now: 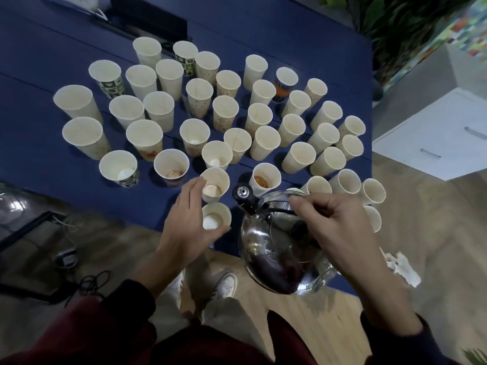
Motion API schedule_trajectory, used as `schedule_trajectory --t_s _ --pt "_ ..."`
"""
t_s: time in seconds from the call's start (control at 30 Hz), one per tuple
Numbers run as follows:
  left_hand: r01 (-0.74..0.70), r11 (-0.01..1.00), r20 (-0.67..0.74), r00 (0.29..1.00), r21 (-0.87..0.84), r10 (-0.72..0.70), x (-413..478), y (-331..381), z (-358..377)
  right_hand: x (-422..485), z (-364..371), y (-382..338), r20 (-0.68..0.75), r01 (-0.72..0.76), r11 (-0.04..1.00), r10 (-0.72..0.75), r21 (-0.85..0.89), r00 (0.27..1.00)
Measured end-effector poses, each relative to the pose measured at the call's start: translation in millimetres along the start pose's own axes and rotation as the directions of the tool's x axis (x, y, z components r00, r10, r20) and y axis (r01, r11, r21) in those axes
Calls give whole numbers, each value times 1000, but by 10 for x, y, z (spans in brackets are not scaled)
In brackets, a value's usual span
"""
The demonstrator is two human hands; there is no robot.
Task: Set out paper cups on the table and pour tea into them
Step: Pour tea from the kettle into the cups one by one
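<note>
Dozens of paper cups [264, 142] stand upright in loose rows on the blue surface [39, 61]; most look dry inside; a few near us show amber tea, e.g. the amber cup [263, 177] just beyond the spout [243, 193]. We judge the step in hand to be filling the near cup [216, 216] at the surface's front edge; its bottom looks pale, no tea yet. Our left hand [184, 222] brackets it, thumb by its near side, fingers straight along its left, not clenched; our right hand [334, 227] is curled round the handle [275, 204] of the kettle [279, 259], held in the air just right of that cup. To do it well we'd bring the spout over the rim, tip slowly, keep the left fingers out of the stream; a light paper cup prob. tips easily, so we'd steady it low. Kettle: clear glass body, dark tea inside, black-capped spout w/ a metal knob.
</note>
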State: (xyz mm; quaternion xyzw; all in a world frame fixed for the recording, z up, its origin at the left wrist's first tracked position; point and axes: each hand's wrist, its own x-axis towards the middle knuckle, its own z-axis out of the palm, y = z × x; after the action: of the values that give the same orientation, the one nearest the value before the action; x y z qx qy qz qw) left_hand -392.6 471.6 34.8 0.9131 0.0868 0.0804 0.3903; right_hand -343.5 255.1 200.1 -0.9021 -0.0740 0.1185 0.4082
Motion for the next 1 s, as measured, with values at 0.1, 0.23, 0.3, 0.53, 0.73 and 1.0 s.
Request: schedule_trajectory --t_s 0.1,0.23,0.3,0.53,0.73,1.0 --pt "-56 998 -98 994 11 57 -68 -91 -27 -12 75 -27 6 -55 998 55 31 998" --pt "10 999 7 1000 -31 -10 -167 -306 42 -16 167 -93 -11 -68 998 68 0 998" --pt "53 998 112 992 -32 -50 -162 -424 136 -7 193 -109 -15 -69 997 69 -18 998" --pt "65 996 219 974 -57 -51 -82 -511 378 -40 246 -171 -31 -123 991 121 -48 992" --pt "81 991 196 979 -103 -60 -49 -425 445 -71 227 -190 -49 -162 985 159 -61 986" --pt "61 995 196 980 -85 -43 -15 -424 433 -102 236 -215 -67 -194 975 188 -105 980"
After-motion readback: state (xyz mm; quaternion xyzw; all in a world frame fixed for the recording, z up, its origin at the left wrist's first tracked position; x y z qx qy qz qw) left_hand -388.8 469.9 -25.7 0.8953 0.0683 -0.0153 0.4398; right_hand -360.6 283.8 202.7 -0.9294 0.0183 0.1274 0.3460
